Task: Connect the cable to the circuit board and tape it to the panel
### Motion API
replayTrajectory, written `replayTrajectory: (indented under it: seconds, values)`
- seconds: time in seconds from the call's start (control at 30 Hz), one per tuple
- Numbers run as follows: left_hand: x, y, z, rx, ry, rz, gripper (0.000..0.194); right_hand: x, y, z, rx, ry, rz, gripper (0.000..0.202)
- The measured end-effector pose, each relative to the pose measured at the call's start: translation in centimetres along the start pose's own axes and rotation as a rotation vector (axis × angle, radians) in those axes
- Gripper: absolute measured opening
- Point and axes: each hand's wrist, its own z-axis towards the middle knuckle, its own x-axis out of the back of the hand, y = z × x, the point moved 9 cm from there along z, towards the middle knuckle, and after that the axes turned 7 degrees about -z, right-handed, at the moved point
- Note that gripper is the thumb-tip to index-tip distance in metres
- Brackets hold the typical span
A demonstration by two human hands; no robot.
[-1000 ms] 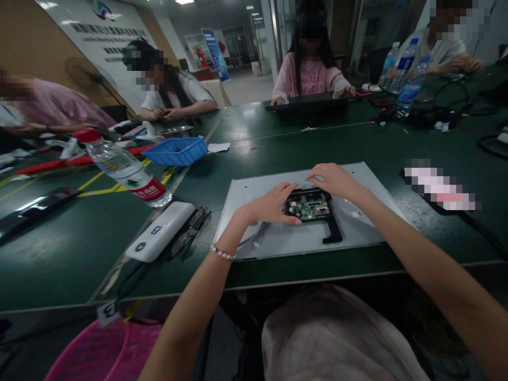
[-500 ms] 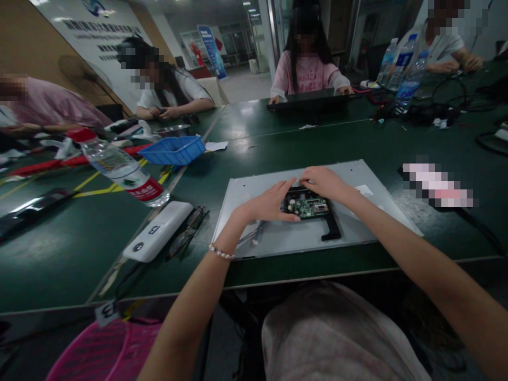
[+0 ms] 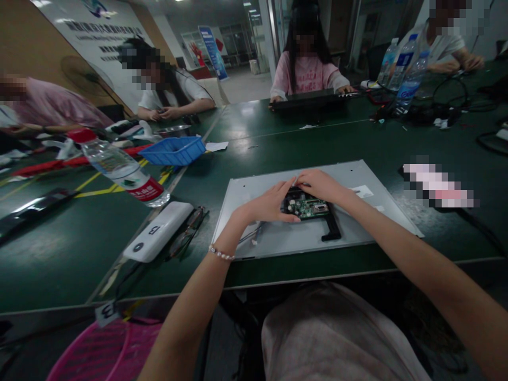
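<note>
A green circuit board [image 3: 308, 207] in a black plastic frame [image 3: 332, 228] lies on a flat grey metal panel [image 3: 286, 241]. My left hand [image 3: 270, 205] rests over the left end of the frame, fingers stretched toward the back and thumb apart along the front edge. At the frame's back edge, my right hand [image 3: 322, 186] has its fingers pinched close to my left fingertips. What lies in that pinch, if anything, is hidden. A thin cable [image 3: 250, 233] runs out on the panel below my left wrist.
Left of the panel are glasses [image 3: 186, 233], a white power bank [image 3: 159, 232], a water bottle [image 3: 127, 172] and a blue tray [image 3: 174, 151]. A partly blurred phone-like object [image 3: 436, 185] lies right. Co-workers sit across the table; a pink basket [image 3: 107, 349] stands below.
My right hand has shifted slightly left and down along the frame's back edge, its fingers closer to my left fingertips. My left hand has stayed in place.
</note>
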Motion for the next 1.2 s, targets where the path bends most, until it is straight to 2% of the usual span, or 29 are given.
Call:
replayTrajectory:
  seconds: [0.2,0.57,0.93,1.03,1.2]
  values:
    - [0.0,0.1,0.0,-0.025,0.018,-0.009,0.113,-0.2,-0.2,-0.1,0.006,-0.019,0.029,0.023]
    - [-0.2,0.0,0.0,-0.001,-0.015,-0.011,0.111,-0.3,-0.6,-0.4,0.063,-0.012,0.044,0.023]
    - [-0.4,-0.2,0.0,-0.006,-0.014,0.0,0.112,-0.2,-0.4,-0.6,0.039,-0.015,0.059,0.024]
    - [-0.4,-0.4,0.0,0.009,-0.017,-0.002,0.114,0.4,0.0,-0.7,0.006,-0.001,0.053,0.026]
    - [-0.4,-0.2,-0.1,0.017,-0.034,-0.009,0.116,3.0,2.0,-1.4,-0.087,0.043,0.008,0.029]
